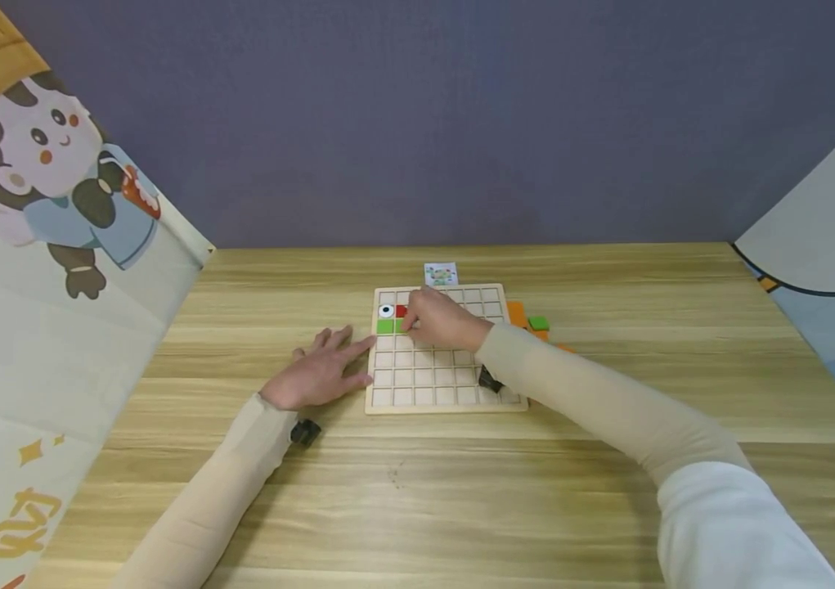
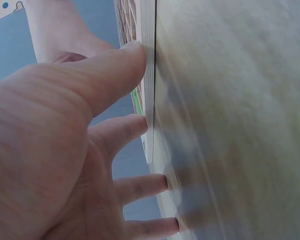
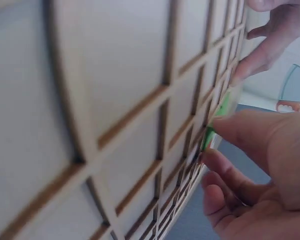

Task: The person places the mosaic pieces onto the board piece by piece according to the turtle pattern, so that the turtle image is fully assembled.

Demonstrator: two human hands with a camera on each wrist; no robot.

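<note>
A wooden grid board (image 1: pixel 423 397) lies on the table, with several coloured tiles in its upper left cells. Among them are a white tile with a black dot (image 1: pixel 386 311), a red tile (image 1: pixel 401 311) and a green tile (image 1: pixel 384 326). My right hand (image 1: pixel 446 319) reaches over the board and pinches another green tile (image 3: pixel 209 135) between thumb and forefinger at its cell, beside the first green one. The hand partly covers the red tile. My left hand (image 1: pixel 321 370) rests at the board's left side, fingers spread, thumb and forefinger touching the edge.
A small printed card (image 1: pixel 441 273) lies behind the board. To the right, partly hidden by my right forearm, are orange pieces (image 1: pixel 517 313) and a green piece (image 1: pixel 538 324). A dark partition (image 1: pixel 461 131) stands along the table's back edge.
</note>
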